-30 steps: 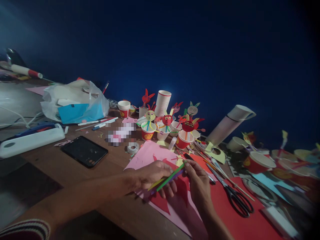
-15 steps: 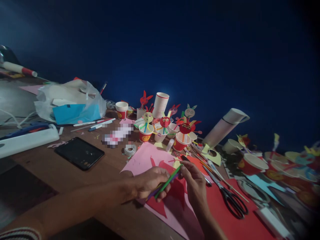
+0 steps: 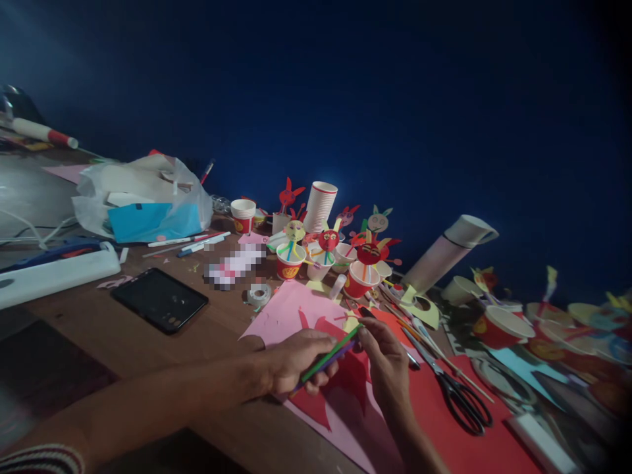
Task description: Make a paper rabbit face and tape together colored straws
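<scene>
Right in the middle, we see a green strip (image 3: 328, 353) held on a slant between both hands, with a purple strip (image 3: 347, 346) lying along its underside. The left hand (image 3: 307, 361) is closed round the lower part, its fingers curled beneath, while the right hand (image 3: 382, 342) pinches the upper end between thumb and fingertips. Both strips are held above a pink sheet (image 3: 274, 318), on which we find red paper cutouts (image 3: 318, 411), partly covered by the hands. To the right of the right hand, we make out scissors (image 3: 467, 403) with black handles, lying over a red sheet (image 3: 434, 421). Beyond the pink sheet's far edge stand paper cups with small paper figures in them; nearest us is a red cup (image 3: 363, 282) bearing a dark red horned head (image 3: 368, 253), and to its left another cup (image 3: 290, 264) has a yellow head (image 3: 295, 230). Behind these rises a tall stack of white cups (image 3: 320, 205). Farther right, a pale flask (image 3: 439, 253) stands tilted near the dark blue wall (image 3: 395, 99). On the left, we see a roll of tape (image 3: 259, 294) just beside the pink sheet, then a black tablet (image 3: 160, 299) flat on the brown table (image 3: 224, 329), and farther back a translucent plastic bag (image 3: 91, 201) with a blue piece (image 3: 153, 222) showing at its front.
</scene>
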### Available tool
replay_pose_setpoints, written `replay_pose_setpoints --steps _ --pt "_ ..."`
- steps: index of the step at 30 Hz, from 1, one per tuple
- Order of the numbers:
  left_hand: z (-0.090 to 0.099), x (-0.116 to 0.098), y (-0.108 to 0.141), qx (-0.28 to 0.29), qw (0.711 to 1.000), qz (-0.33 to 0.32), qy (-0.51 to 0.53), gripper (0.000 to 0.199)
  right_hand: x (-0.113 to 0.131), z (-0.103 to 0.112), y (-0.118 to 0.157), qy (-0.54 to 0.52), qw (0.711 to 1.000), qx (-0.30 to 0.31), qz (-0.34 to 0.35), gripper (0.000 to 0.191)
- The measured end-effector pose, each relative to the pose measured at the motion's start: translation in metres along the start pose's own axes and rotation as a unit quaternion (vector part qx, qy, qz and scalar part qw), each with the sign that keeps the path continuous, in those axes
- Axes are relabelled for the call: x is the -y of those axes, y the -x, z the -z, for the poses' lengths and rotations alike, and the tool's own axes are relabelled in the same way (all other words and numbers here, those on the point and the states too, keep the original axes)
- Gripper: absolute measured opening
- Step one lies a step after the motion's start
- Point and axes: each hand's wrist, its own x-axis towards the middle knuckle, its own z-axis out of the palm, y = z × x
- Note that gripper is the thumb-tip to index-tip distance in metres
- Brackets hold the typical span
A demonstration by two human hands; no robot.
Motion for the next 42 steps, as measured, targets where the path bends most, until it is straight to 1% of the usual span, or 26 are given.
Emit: replay_pose_setpoints --steps 3,8,13,15,18,21,24,30,36,39,42 --pt "0.001 0.002 -0.001 -0.005 1.000 -0.028 -0.009 0.032 -0.002 0.001 -0.001 0.002 1.000 0.004 0.002 0.021" --pt "0.004 0.004 -0.003 -0.017 0.997 -0.067 -0.035 0.038 -0.005 0.001 -0.002 0.000 1.000 0.010 0.001 0.021" --pt "0.005 0.005 -0.005 -0.050 0.992 -0.094 -0.062 0.040 -0.006 0.000 -0.003 -0.017 0.999 0.041 -0.020 0.030" --pt "0.005 0.005 -0.006 -0.070 0.988 -0.108 -0.089 0.039 -0.006 0.000 -0.004 -0.021 0.998 0.057 -0.031 0.032" --pt "0.008 0.007 -0.007 -0.084 0.975 -0.136 -0.154 0.038 -0.004 0.000 -0.004 -0.014 0.997 0.067 -0.037 0.028" --pt "0.012 0.008 -0.009 -0.066 0.965 -0.157 -0.200 0.038 -0.002 0.000 -0.004 -0.005 0.997 0.063 -0.039 0.025" --pt "0.016 0.007 -0.009 -0.042 0.965 -0.159 -0.206 0.039 0.001 0.000 -0.004 -0.001 0.998 0.057 -0.041 0.023" --pt "0.021 0.004 -0.009 -0.018 0.965 -0.124 -0.230 0.043 0.003 -0.001 -0.003 -0.006 0.997 0.053 -0.048 0.022" --pt "0.021 0.000 -0.004 0.010 0.965 -0.088 -0.247 0.046 0.003 0.000 -0.003 -0.019 0.996 0.073 -0.056 0.023" --pt "0.016 -0.004 0.000 0.054 0.973 -0.076 -0.211 0.041 0.007 -0.002 -0.001 -0.025 0.994 0.084 -0.059 0.022" --pt "0.011 -0.003 0.000 0.109 0.983 -0.071 -0.133 0.039 0.010 -0.005 0.002 -0.035 0.991 0.108 -0.066 0.023"
